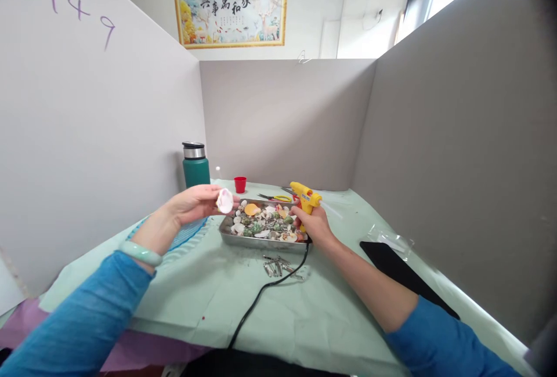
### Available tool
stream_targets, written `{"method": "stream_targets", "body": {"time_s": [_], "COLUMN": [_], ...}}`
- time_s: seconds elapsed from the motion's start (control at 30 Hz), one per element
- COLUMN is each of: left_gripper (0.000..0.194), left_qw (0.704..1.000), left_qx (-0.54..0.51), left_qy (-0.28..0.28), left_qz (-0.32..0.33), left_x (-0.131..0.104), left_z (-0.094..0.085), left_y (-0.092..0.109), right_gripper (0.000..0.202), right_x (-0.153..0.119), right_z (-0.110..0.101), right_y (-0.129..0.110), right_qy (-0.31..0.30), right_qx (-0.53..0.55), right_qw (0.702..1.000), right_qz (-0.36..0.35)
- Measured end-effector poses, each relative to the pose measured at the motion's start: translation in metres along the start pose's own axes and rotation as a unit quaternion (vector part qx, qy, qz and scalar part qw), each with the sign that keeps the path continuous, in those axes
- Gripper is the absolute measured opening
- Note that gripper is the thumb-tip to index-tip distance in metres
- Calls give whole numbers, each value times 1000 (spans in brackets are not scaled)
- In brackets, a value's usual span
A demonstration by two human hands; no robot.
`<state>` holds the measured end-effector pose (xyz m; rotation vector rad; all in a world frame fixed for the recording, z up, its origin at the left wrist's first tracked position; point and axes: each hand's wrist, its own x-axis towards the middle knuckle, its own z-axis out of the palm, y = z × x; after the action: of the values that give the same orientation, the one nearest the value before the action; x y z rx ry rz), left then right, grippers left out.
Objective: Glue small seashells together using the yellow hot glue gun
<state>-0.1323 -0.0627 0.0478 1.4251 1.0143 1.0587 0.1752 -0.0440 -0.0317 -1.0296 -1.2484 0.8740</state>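
Observation:
Between the fingers of my left hand is a seashell, its pale pink-white side showing, held above the left end of a metal tray. My right hand is closed round the handle of a yellow glue gun at the tray's right end. A glue stick pokes out of the gun's rear, and a black cord runs from it to the table's front edge. The metal tray holds many shells of mixed colours. In front of the tray lies a small pile of metal clips.
At the back left stands a green bottle, with a red cup farther right. Yellow-handled pliers lie behind the tray. A blue mesh piece is under my left hand. A black mat and clear plastic bag lie right.

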Motion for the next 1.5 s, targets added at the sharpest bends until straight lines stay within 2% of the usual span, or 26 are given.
{"method": "stream_targets", "body": {"time_s": [0.1,0.23,0.3,0.37,0.47,0.57,0.67,0.8,0.9,1.07,1.17,1.37,1.5], "left_gripper": [20,18,15,15,22,29,34,43,40,31,29,42,43], "left_qw": [991,976,971,975,992,1000,997,998,996,996,995,991,984], "left_qx": [-124,-193,-189,-164,-95,-1,57,40,22,37,54,99,126], "left_qy": [-41,-89,-125,-133,-76,-5,13,-42,-89,-73,-84,-67,-91], "left_qz": [-17,-54,-74,-74,-33,15,44,30,19,28,27,65,88], "left_x": [12,27,33,37,41,44,45,43,42,43,44,42,40], "left_z": [43,89,104,115,126,133,138,138,135,130,127,125,131], "left_y": [-3,-9,-14,-21,-35,-48,-54,-53,-52,-54,-54,-48,-47], "right_gripper": [27,32,35,38,40,42,41,37,37,37,34,30,31], "right_x": [0,4,5,5,4,3,5,10,12,12,12,12,9], "right_z": [-2,-6,-7,-6,-4,-2,-2,-2,-3,-6,-6,-5,-2], "right_y": [-4,-5,-7,-10,-15,-16,-13,-9,-12,-22,-28,-31,-32], "right_qy": [-26,-46,-40,-23,-19,-20,-25,-6,-3,-21,-19,-16,-5], "right_qx": [8,33,60,94,134,148,134,119,127,124,96,70,66], "right_qw": [1000,998,997,995,990,988,990,992,991,990,993,995,995], "right_qz": [-4,-16,-26,-30,-34,-35,-35,-43,-49,-62,-65,-70,-71]}}
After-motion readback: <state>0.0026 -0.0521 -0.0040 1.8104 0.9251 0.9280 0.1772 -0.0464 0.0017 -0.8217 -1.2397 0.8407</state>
